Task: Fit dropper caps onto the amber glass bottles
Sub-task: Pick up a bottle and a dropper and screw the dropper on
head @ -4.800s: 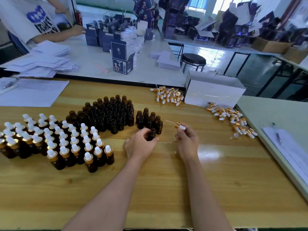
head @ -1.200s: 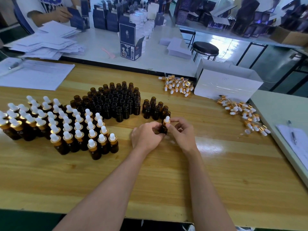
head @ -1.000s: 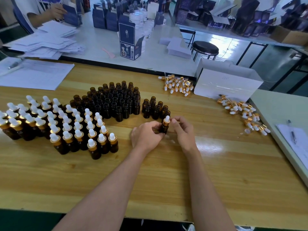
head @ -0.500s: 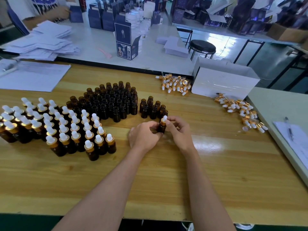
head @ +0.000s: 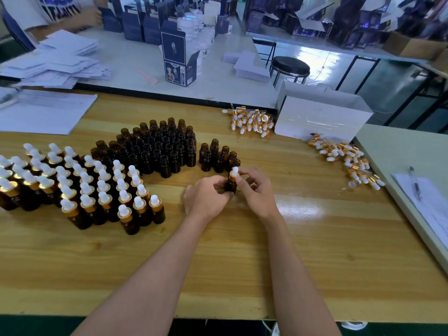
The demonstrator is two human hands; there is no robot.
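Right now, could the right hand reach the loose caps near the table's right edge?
Probably yes: only bare table lies between the right hand and that pile of caps. But it pinches the cap on a bottle, so it must let go first.

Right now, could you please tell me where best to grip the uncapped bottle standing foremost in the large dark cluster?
Probably pinch the uncapped bottle round its straight body, below the shoulder, coming from the near side: it stands upright, its front is free, neighbours in the cluster crowd behind, and the open neck stays clear for capping.
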